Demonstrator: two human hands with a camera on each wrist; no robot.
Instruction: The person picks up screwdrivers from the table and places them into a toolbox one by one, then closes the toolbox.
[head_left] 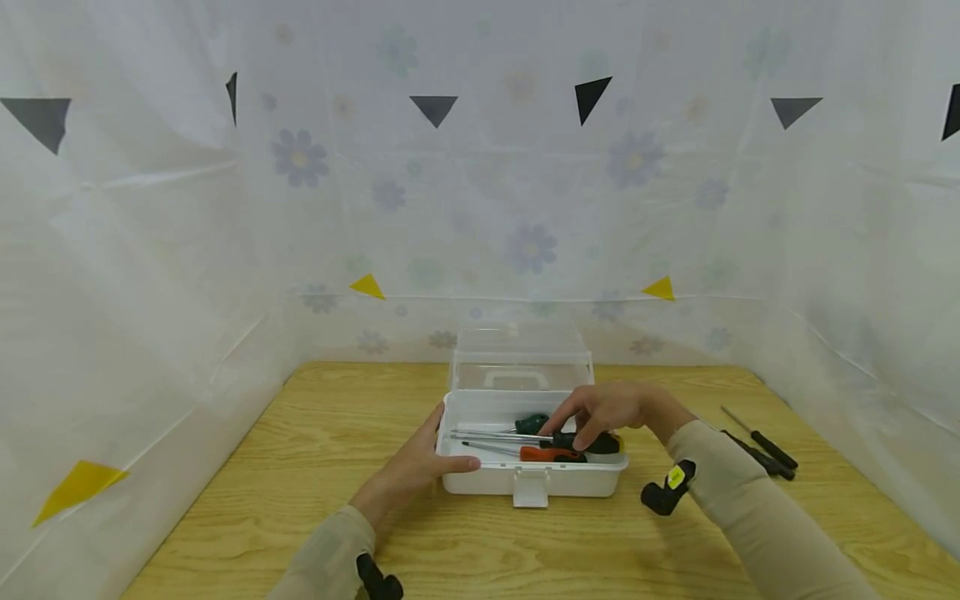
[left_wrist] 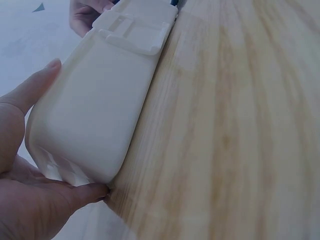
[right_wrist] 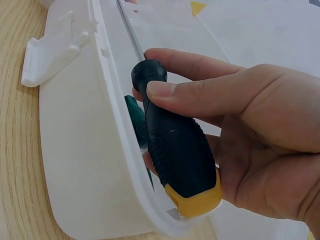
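A white plastic toolbox (head_left: pixel 487 479) stands open on the wooden table, its clear lid (head_left: pixel 520 354) raised at the back. Inside lie a green-handled screwdriver (head_left: pixel 531 422) and an orange-handled one (head_left: pixel 550 454). My right hand (head_left: pixel 600 412) reaches into the box and grips a screwdriver with a black handle and yellow end (right_wrist: pixel 175 160), its shaft (head_left: pixel 491 435) pointing left. My left hand (head_left: pixel 420 467) holds the box's left front corner (left_wrist: pixel 75 165), thumb along the front wall and fingers round the end.
Two black-handled screwdrivers (head_left: pixel 765 450) lie on the table right of the box. A white latch (head_left: pixel 531 490) hangs on the box front. White flowered sheeting (head_left: pixel 525 208) walls the table on three sides. Bare wood (head_left: pixel 315 433) lies left of the box.
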